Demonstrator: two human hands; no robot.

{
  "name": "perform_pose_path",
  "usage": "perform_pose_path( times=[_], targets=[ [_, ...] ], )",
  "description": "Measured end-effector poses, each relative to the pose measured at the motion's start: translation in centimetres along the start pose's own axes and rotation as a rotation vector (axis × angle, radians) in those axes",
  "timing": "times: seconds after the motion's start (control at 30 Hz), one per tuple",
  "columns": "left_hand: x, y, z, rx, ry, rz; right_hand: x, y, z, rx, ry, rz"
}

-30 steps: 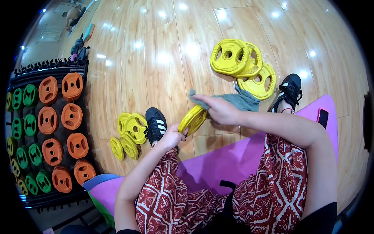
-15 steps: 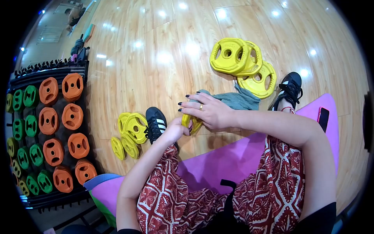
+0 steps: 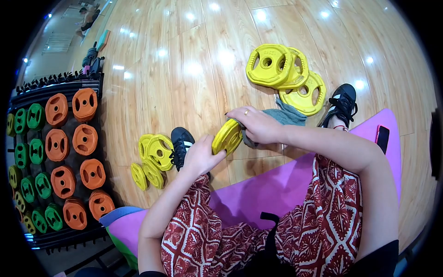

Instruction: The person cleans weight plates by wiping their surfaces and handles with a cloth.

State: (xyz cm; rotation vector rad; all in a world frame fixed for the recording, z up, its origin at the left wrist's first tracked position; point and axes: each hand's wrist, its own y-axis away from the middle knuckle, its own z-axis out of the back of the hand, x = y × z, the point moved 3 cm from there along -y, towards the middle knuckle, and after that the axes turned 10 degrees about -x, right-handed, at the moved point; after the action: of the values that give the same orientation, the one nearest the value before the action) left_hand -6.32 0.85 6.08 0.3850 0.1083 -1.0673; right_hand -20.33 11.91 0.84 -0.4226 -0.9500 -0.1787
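A small yellow weight plate (image 3: 227, 137) is held tilted on its edge above the floor. My left hand (image 3: 203, 153) grips its near left side, with the thumb across the lower rim. Behind the plate's upper right edge, my right hand (image 3: 259, 124) is closed on a grey-green cloth (image 3: 287, 115), whose loose end trails right. Its fingertips are mostly hidden by the plate and cloth. Beyond the cloth lies an overlapping pile of yellow weight plates (image 3: 268, 65). More small yellow plates (image 3: 160, 153) rest on the floor beside my left shoe (image 3: 182, 144).
A rack at left carries orange plates (image 3: 57, 145) and green plates (image 3: 36, 148). Beneath my legs is a pink mat (image 3: 258, 191), with a phone (image 3: 382, 139) on its right part. My right shoe (image 3: 342, 105) stands near the plate pile. A person (image 3: 86, 21) appears at the far upper left.
The plate has turned to show more of its face. My left hand has shifted left on its rim, and my right hand has moved right and down, off its top, with the cloth.
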Motion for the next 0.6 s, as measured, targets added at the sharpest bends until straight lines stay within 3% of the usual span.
perform_pose_path(
  times=[0.17,0.23,0.33,0.47,0.6],
  targets=[
    [-1.3,-0.1,0.8,-0.013,-0.088,-0.017,0.0,0.2,-0.4,-0.043,0.085,0.026],
    [-1.9,0.0,1.1,-0.234,-0.052,-0.201,0.6,0.5,-0.4,-0.05,0.167,0.172],
    [-2.5,-0.2,0.8,-0.156,-0.041,-0.159,1.9,0.7,-0.4,0.017,0.218,0.33],
    [-2.5,0.0,0.1,-0.126,-0.126,-0.113,3.0,0.6,-0.6,0.118,0.297,0.358],
    [-2.6,0.0,0.5,-0.08,-0.135,-0.055,1.6,0.4,-0.7,0.102,0.178,0.313]
  ],
)
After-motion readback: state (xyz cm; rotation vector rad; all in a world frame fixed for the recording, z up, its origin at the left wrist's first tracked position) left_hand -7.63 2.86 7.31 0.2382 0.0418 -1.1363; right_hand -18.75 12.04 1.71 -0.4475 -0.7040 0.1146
